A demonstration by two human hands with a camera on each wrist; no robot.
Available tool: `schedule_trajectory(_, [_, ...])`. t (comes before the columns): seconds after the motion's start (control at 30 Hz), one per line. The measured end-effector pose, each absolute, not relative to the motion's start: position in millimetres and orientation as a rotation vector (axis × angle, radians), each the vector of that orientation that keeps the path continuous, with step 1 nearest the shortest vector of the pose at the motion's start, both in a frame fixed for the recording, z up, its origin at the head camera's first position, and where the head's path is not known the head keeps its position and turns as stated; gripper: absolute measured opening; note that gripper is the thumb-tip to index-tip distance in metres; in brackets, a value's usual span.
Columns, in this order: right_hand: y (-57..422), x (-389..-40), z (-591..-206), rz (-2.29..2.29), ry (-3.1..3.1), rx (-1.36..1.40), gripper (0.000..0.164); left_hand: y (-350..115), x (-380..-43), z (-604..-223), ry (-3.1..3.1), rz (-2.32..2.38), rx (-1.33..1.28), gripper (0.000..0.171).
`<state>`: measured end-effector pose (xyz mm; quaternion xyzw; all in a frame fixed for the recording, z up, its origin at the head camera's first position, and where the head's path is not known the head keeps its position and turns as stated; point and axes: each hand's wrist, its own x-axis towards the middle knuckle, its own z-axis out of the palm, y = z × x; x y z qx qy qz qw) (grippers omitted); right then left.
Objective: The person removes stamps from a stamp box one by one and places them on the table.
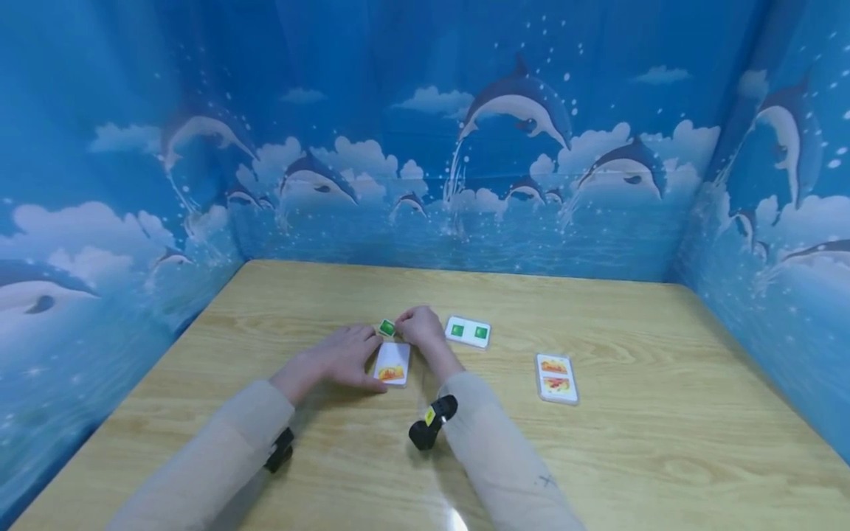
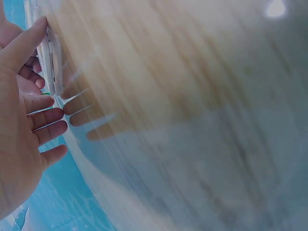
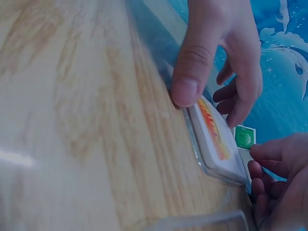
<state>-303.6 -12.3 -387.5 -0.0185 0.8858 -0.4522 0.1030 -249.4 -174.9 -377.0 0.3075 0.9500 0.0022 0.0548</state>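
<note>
A thin square tile with a green face and white edge is pinched between the thumb and forefinger of my right hand. It stands just past the far edge of a white picture tray in a clear frame. My left hand holds this tray from its left side, thumb at the near corner, fingers toward the far end. An orange picture fills the near half of the tray; its far half is plain white. In the right wrist view the green tile faces the camera, with a pale globe-like mark.
Right of my right hand lies a white tray with two green squares. Farther right, another tray shows two orange pictures. All rest on a wood-grain table, enclosed by a blue dolphin-print curtain.
</note>
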Motion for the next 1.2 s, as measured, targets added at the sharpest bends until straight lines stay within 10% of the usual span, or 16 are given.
schedule_trajectory(1.2, [20.0, -288.7, -366.4, -1.530, 2.445, -0.361, 0.024, -172.9, -247.2, -376.6, 2.892, 0.011, 0.904, 0.085])
